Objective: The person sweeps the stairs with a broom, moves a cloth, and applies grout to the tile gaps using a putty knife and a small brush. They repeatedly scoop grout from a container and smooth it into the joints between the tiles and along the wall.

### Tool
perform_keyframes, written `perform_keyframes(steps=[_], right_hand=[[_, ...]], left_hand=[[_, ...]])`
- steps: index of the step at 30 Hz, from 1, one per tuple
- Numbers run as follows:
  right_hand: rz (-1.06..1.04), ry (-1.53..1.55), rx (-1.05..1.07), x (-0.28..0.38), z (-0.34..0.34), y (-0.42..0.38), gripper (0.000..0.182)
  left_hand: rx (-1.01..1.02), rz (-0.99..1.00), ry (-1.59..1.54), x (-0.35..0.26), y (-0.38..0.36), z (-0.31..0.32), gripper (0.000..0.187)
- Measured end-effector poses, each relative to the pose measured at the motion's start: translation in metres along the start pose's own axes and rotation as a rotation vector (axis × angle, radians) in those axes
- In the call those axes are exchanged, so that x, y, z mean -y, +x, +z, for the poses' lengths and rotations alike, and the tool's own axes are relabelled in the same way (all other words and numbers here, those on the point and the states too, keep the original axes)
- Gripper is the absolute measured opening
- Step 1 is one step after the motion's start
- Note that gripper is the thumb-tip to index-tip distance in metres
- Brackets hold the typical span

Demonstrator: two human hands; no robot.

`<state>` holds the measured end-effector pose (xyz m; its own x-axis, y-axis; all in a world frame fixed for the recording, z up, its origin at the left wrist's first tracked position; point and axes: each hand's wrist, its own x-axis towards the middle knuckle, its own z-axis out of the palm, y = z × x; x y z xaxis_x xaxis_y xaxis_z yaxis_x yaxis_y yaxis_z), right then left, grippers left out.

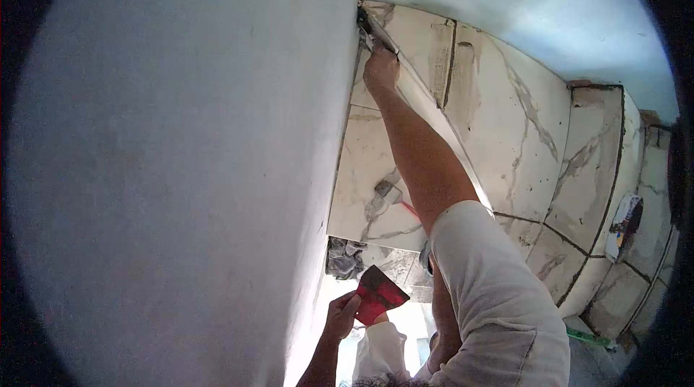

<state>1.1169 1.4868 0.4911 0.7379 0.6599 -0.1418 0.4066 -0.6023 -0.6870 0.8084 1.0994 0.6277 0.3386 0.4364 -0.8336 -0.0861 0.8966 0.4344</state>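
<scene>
My right hand (382, 69) is at the end of an outstretched arm, high up in the corner where the tiled surface meets the wall. Its fingers are closed around something dark and small that I cannot make out. Low in the view, my left hand (343, 315) pinches a red spreader (382, 299) by one side; dark smears mark its broad face. Below the right forearm, a brush (388, 192) with a red handle lies on a pale veined tile (361, 159). The forearm hides part of that handle.
A plain pale wall (181, 170) fills the left side. Veined tiles (506, 119) with dark joints form steps to the right. A crumpled dark cloth (345, 258) lies near the lower tile edge. A white-and-dark object (623, 228) and a green strip (589, 336) lie at the right.
</scene>
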Motion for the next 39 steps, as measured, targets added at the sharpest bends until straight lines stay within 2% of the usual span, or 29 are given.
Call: perform_keyframes(steps=[4, 8, 10, 13, 15, 18, 22, 23, 25, 26, 28, 29, 30, 32, 33, 34, 35, 36, 38, 39], right_hand=[[-0.092, -0.150, 0.095, 0.003, -0.004, 0.001, 0.028], [-0.027, -0.108, 0.014, 0.010, 0.000, 0.001, 0.026], [-0.017, -0.105, 0.000, 0.013, 0.002, 0.004, 0.025], [0.071, -0.120, 0.033, 0.019, 0.012, 0.007, 0.023], [0.227, -0.057, -0.051, 0.031, 0.020, 0.007, 0.020], [0.304, 0.124, -0.043, 0.037, 0.014, 0.006, 0.025], [0.309, -0.025, -0.029, 0.034, 0.019, 0.008, 0.021], [0.339, 0.060, -0.037, 0.032, 0.018, 0.005, 0.021], [0.357, 0.146, -0.049, 0.030, 0.011, -0.005, 0.021], [0.306, 0.133, -0.083, 0.030, 0.007, -0.011, 0.021], [0.246, 0.124, -0.117, 0.026, 0.004, -0.022, 0.021], [0.231, 0.173, -0.078, 0.022, 0.002, -0.026, 0.022], [0.216, 0.221, -0.038, 0.014, 0.003, -0.032, 0.024], [-0.160, 0.130, -0.145, -0.024, 0.020, -0.048, 0.028], [-0.212, 0.121, -0.110, -0.031, 0.005, -0.063, 0.029], [-0.270, 0.110, -0.072, -0.039, -0.012, -0.076, 0.031], [-0.201, 0.045, 0.088, -0.045, -0.028, -0.081, 0.033], [-0.125, -0.025, 0.247, -0.050, -0.047, -0.088, 0.034], [-0.287, 0.134, 0.146, -0.056, -0.082, -0.111, 0.034], [-0.295, 0.230, 0.197, -0.058, -0.096, -0.116, 0.032]], left_hand=[[-0.004, -0.025, 0.004, 0.008, -0.003, -0.004, 0.037], [-0.008, 0.001, 0.046, 0.007, -0.005, 0.001, 0.036], [-0.049, -0.058, 0.030, 0.002, -0.007, 0.007, 0.035], [0.050, -0.026, -0.020, 0.007, -0.005, -0.001, 0.034], [0.012, -0.022, 0.012, 0.013, -0.005, -0.003, 0.034], [-0.034, -0.028, 0.030, 0.007, -0.011, 0.001, 0.034], [-0.026, -0.048, 0.017, -0.002, -0.015, -0.001, 0.033], [-0.023, 0.017, 0.046, 0.012, -0.010, -0.013, 0.033], [-0.060, 0.020, 0.082, 0.002, -0.007, -0.007, 0.032], [-0.054, -0.013, 0.074, -0.001, -0.003, -0.011, 0.032], [-0.045, 0.084, 0.171, 0.002, 0.006, -0.021, 0.031], [-0.076, 0.124, 0.212, -0.001, 0.011, -0.019, 0.030], [-0.112, 0.131, 0.114, -0.012, 0.012, -0.007, 0.031], [-0.152, 0.233, 0.312, -0.018, 0.022, -0.005, 0.031], [-0.165, 0.301, 0.364, -0.017, 0.028, -0.005, 0.031], [-0.176, 0.287, 0.323, -0.005, 0.041, -0.015, 0.033], [-0.191, 0.371, 0.346, -0.029, 0.040, 0.008, 0.032], [-0.179, 0.337, 0.199, -0.027, 0.054, 0.009, 0.030], [-0.125, 0.301, -0.056, -0.038, 0.082, 0.015, 0.030], [-0.088, 0.294, -0.164, -0.057, 0.092, 0.026, 0.031]])
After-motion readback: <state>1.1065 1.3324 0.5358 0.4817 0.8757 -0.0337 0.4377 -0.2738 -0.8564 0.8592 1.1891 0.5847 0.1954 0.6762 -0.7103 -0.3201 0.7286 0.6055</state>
